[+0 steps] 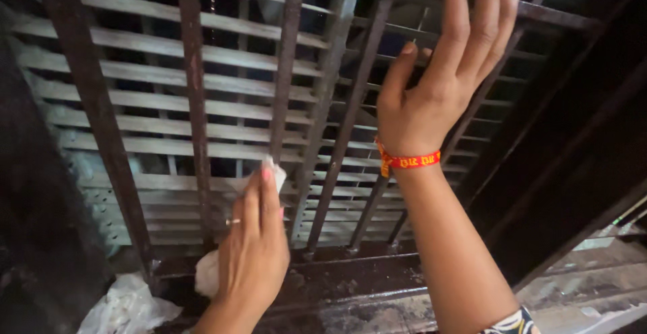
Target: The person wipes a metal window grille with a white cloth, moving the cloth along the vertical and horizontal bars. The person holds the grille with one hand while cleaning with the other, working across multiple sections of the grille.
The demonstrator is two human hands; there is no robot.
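My left hand (253, 246) holds a white cloth (207, 273) and presses its upper end against a rusty vertical bar of the window grille (286, 71) near the bottom rail. A thin ring sits on one finger. My right hand (438, 71), with a red and yellow wristband, rests flat and open-fingered against the upper bars and the top cross rail (539, 12). Behind the bars lie grey horizontal slats (155, 125).
A dark dirty sill (344, 280) runs below the grille. A crumpled white plastic bag (125, 307) lies at the lower left. A dark frame (579, 159) stands at the right, a dark wall at the left.
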